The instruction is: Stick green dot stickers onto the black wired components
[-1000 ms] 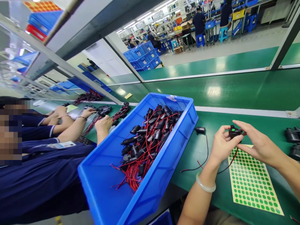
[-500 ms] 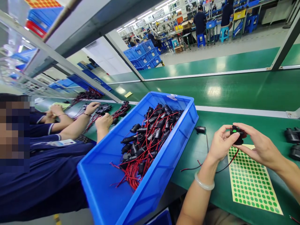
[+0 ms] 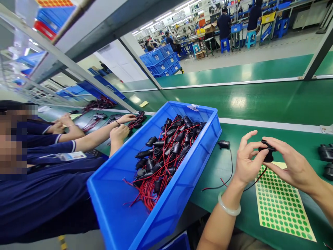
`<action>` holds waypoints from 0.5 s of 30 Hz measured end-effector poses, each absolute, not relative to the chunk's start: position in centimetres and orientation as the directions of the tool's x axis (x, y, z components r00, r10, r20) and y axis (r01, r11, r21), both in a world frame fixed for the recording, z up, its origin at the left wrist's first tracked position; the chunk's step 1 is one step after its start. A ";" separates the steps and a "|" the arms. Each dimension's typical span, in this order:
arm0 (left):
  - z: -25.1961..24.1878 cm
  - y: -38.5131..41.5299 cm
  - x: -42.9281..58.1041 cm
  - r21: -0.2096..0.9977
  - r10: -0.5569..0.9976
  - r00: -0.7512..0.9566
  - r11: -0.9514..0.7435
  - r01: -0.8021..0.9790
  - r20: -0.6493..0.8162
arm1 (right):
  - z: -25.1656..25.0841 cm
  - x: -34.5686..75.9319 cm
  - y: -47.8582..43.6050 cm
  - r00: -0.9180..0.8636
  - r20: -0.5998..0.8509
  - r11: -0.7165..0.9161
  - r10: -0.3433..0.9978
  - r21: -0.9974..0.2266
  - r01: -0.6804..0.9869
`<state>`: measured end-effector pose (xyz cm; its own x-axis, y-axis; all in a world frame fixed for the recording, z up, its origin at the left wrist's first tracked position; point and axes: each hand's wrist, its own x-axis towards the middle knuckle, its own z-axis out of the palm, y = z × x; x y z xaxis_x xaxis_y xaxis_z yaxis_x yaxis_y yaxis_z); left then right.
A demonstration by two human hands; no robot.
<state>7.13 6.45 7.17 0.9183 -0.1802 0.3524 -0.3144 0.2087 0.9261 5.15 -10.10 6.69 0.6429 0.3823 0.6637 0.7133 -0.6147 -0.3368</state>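
Observation:
Above a sheet of green round stickers (image 3: 283, 205), my left hand (image 3: 248, 161) and my right hand (image 3: 293, 161) meet at a black wired socket (image 3: 268, 154). The right thumb and fingers grip it from the right. My left thumb presses on its front, covering part of it, with one left finger raised. A red and black wire trails from the socket behind my left wrist. To the left of my hands, another black socket (image 3: 223, 144) lies on the green table (image 3: 208, 177) with its wire spread out.
A blue bin (image 3: 179, 205) left of my hands holds many black sockets with red wires (image 3: 166, 149). Beyond it, a co-worker's hands (image 3: 119, 132) handle similar parts. More black parts (image 3: 326, 152) stand at the right edge. A metal-framed shelf post (image 3: 140, 64) rises behind the bin.
My left fingers have opened out and lifted, one now pointing up. The green dot seen on the socket earlier is out of sight. The co-worker's far arm has reached toward the wired parts.

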 end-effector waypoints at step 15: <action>6.3 6.0 7.6 0.887 -0.169 0.917 0.366 -0.282 0.361 | 7.3 3.5 -12.9 0.800 0.563 -0.601 0.207 -0.573 0.558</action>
